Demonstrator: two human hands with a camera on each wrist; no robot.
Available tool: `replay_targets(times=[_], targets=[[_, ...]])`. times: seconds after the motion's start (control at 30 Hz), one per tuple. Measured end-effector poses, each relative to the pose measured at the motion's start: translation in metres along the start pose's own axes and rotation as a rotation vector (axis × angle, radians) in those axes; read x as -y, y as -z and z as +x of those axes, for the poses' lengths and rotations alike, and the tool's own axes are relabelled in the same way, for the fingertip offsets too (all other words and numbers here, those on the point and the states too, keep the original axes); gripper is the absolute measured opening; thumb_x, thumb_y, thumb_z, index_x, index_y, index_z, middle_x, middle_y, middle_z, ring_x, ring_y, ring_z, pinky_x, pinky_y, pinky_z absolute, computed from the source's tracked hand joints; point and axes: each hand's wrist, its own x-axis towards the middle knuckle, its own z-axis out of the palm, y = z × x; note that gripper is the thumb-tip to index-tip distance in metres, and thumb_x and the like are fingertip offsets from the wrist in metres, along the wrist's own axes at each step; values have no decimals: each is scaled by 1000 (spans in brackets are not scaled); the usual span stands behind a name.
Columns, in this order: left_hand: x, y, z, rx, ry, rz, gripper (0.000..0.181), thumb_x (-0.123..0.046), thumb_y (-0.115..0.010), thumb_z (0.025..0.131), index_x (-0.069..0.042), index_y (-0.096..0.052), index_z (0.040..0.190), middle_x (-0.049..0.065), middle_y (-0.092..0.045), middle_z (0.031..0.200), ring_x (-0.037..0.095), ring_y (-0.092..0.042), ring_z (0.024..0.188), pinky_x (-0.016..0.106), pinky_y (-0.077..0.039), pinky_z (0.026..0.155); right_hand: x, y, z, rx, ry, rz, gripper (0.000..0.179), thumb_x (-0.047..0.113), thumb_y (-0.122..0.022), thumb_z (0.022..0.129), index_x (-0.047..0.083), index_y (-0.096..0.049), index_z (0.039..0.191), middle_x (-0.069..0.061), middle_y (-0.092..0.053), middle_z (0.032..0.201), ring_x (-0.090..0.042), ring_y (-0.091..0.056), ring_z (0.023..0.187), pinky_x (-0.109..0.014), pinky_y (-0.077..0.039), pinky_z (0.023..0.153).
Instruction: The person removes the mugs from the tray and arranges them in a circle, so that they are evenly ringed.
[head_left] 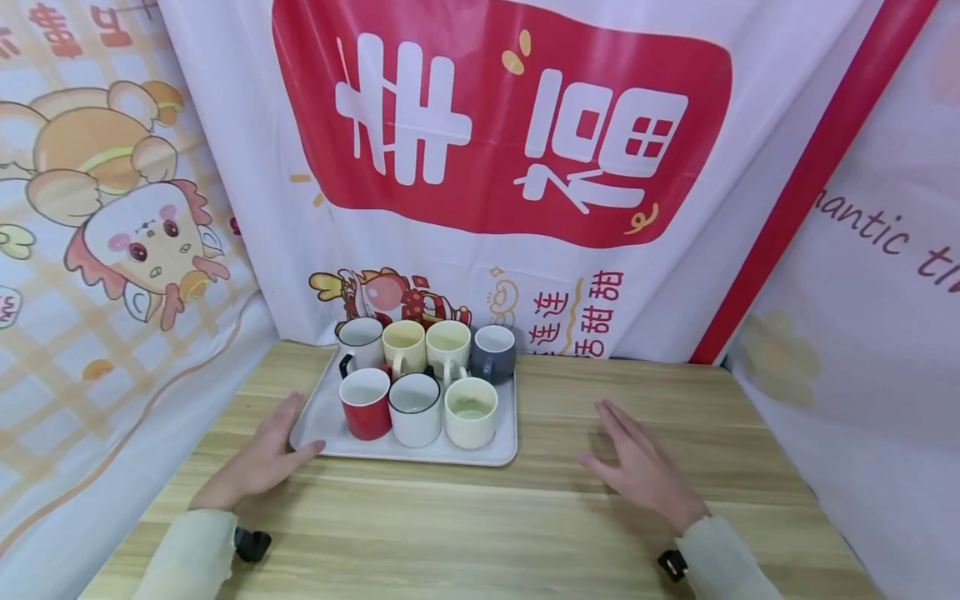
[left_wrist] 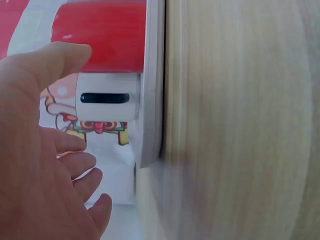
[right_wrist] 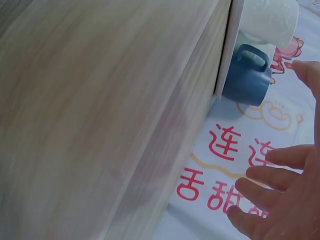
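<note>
A white tray (head_left: 337, 446) on the table carries several mugs in two rows. In front stand a red mug (head_left: 367, 414), a white mug with a dark rim (head_left: 415, 421) and a cream mug (head_left: 470, 421). Behind them are a white mug with a black handle (head_left: 362, 346), a yellow mug (head_left: 403, 340), a pale mug (head_left: 447, 340) and a grey-blue mug (head_left: 497, 354). My left hand (head_left: 258, 462) is beside the tray's left end, fingers extended; contact is hard to tell. Well right of the tray, my right hand (head_left: 645, 471) holds nothing, its fingers extended.
The wooden table (head_left: 480, 525) extends in front of the tray and to its right. A printed curtain (head_left: 585, 275) hangs directly behind the mugs. Patterned cloth (head_left: 97, 358) closes off the left side, and another printed cloth (head_left: 862, 375) the right.
</note>
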Motion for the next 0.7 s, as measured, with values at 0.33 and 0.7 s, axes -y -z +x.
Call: replay_targets(times=[0.33,0.7], targets=[[26,0,4,48,194,-240,100,-39,-67,103,6,-6,167,40,-13,169,64,-20,153,77,-26,126,27,-11,20,-41,-23,251,95,55,-81,88,4,-43,159,-21,-53,158,-42,-52,145,-62,-44,124],[27,-6,9,33,186,-417,90,-18,-66,103,7,-7,166,35,-12,172,56,-16,159,69,-22,130,67,-31,43,-18,-13,493,92,41,-91,82,2,-49,154,-18,-60,152,-35,-59,140,-53,-51,121]])
